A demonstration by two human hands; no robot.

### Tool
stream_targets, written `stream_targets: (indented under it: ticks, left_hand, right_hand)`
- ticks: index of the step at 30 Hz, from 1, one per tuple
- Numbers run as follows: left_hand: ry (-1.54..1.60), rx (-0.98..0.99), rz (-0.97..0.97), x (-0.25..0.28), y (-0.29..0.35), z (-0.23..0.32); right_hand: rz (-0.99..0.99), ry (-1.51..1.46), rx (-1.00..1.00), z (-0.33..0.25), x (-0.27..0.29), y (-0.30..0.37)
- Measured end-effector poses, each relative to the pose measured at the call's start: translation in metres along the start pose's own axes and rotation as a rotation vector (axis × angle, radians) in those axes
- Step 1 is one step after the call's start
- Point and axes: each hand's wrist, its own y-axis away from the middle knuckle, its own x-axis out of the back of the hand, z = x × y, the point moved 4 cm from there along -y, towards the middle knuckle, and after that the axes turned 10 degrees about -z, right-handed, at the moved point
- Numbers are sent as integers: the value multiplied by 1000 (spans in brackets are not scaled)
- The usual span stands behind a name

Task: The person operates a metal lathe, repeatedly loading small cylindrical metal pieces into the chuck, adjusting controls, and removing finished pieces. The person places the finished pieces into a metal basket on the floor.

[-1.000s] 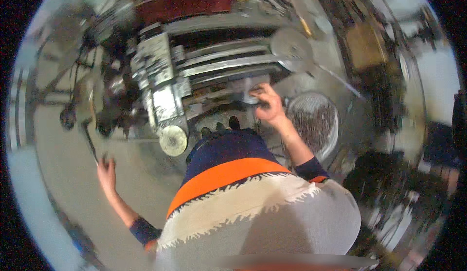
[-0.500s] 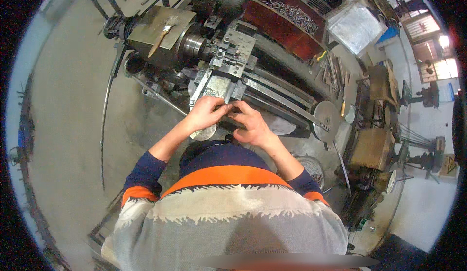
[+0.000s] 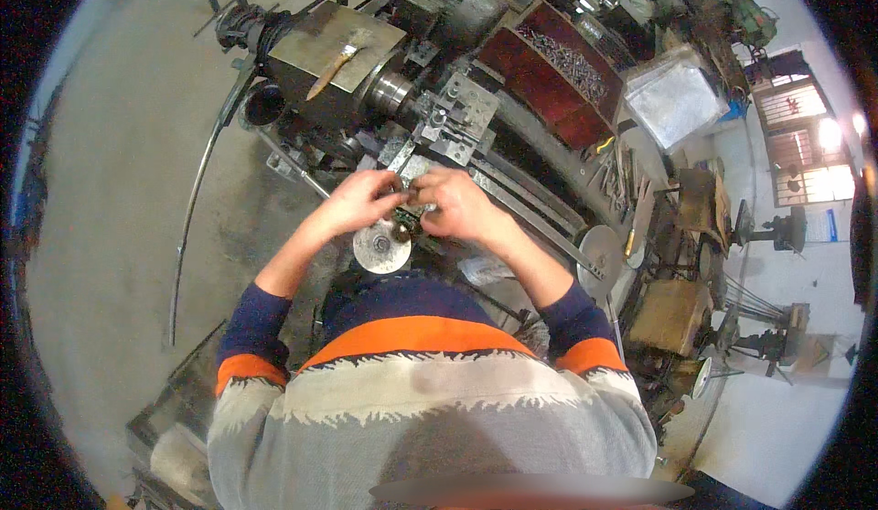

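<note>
My left hand point(image 3: 362, 201) and my right hand point(image 3: 455, 203) meet over the near end of a small metal lathe. Both have their fingers curled and pinched close together; whatever sits between the fingertips is too small or hidden to make out. Beneath them lies the lathe's greasy cross slide point(image 3: 422, 168), partly covered by the fingers. A round metal handwheel point(image 3: 380, 252) stands just below my left hand, nearest my body. Farther off is the tool post block point(image 3: 468, 107), beside the shiny round chuck point(image 3: 391, 92).
A wooden-handled brush point(image 3: 331, 73) lies on the headstock cover point(image 3: 306, 48). Behind the lathe bed stands a red bin point(image 3: 512, 57) of small metal parts. Rods and tools point(image 3: 622, 176) lie at right, near a grey disc point(image 3: 601, 258). A long thin rod point(image 3: 190, 245) slants down at left.
My hands have moved forward along the slide, and a gap shows between them. The handwheel, partly covered before, now shows fully. The whole view has shifted, with the lathe lower and further right.
</note>
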Motion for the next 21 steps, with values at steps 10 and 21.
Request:
stream_targets:
  ticks: [10, 21]
  left_hand:
    - [-258, 369, 484, 135, 126, -61]
    - [-480, 818, 693, 163, 264, -148]
  right_hand:
    - [-151, 415, -516, 104, 19, -80]
    - [-249, 191, -606, 123, 10, -103]
